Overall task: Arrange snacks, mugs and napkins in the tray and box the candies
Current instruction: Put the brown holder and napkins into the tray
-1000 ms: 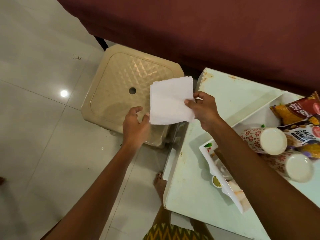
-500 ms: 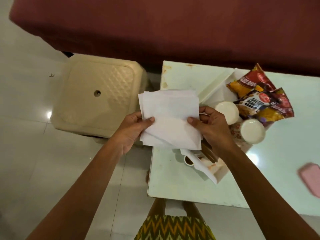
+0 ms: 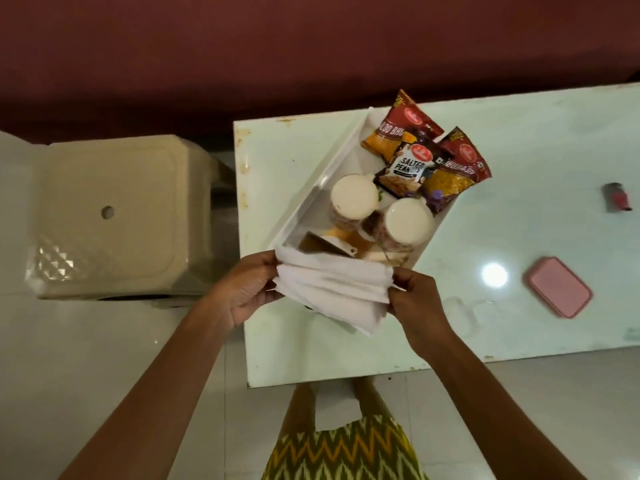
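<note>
Over the near corner of the tray [image 3: 300, 216], you hold a stack of white paper napkins [image 3: 332, 289] between both hands. Your left hand [image 3: 242, 292] grips the stack's left edge with curled fingers, and your right hand [image 3: 415, 306] pinches its right edge. The napkins look soft and creased, their layers slipped apart into several stepped folds, sagging a little in the middle, with one corner hanging down toward you at the lower right. Beyond them in the tray stand two mugs [image 3: 354, 197] with pale, round faces turned up, and past those lie three snack packets [image 3: 408, 168] – one reads "salted peanuts". The tray sits askew on the pale green table [image 3: 519, 150], well apart from a pink lidded box [image 3: 559, 287]. Half a second ago the stack was a flat, smooth sheet held up off the tray's left side, by the beige stool [image 3: 114, 216] – now it is bunched and sits lower, across the tray's near end
</note>
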